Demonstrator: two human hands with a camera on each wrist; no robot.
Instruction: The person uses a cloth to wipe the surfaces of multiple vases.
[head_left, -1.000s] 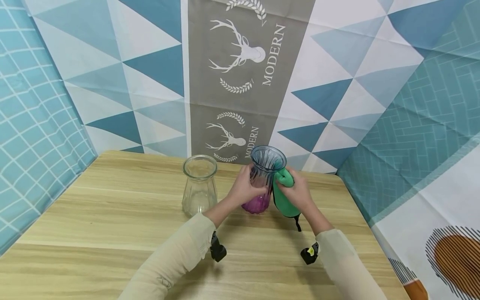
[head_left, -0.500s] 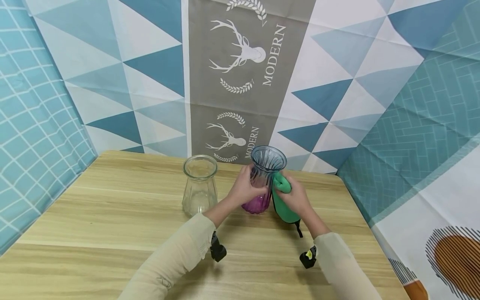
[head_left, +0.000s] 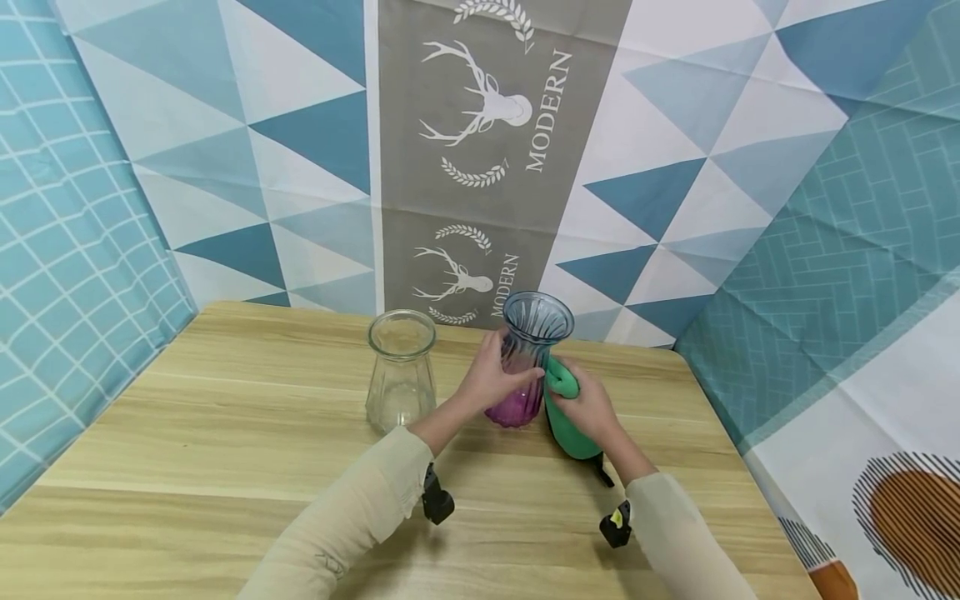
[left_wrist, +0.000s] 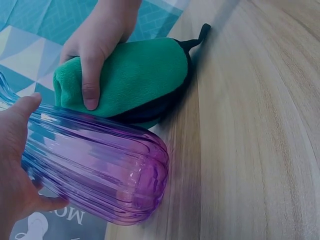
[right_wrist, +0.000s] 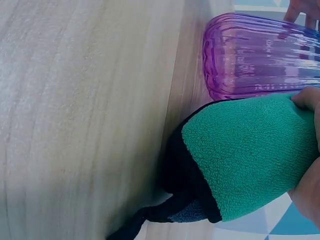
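Observation:
A ribbed glass vase (head_left: pixel 517 400), blue at its flared rim and purple at its base, stands upright on the wooden table. My left hand (head_left: pixel 487 379) grips it around the middle, thumb on the near side. In my right hand (head_left: pixel 592 404) is a folded green cloth (head_left: pixel 573 433) with black edging and a black hanging loop, held against the vase's right side. The left wrist view shows the thumb of the right hand (left_wrist: pixel 95 55) pressed on the cloth (left_wrist: pixel 145 75), right beside the vase (left_wrist: pixel 110 170). In the right wrist view the cloth (right_wrist: pixel 250 155) overlaps the purple base (right_wrist: pixel 250 60).
A clear glass vase (head_left: pixel 401 392) stands to the left of my left forearm. The wooden table (head_left: pixel 225 433) ends at a patterned cloth backdrop (head_left: pixel 307 167) behind and at both sides. Small black cameras (head_left: pixel 437 497) hang at both wrists.
My right hand has slid the green cloth downward along the vase's right side, from near the rim toward the middle. The left hand's grip on the vase is almost unchanged.

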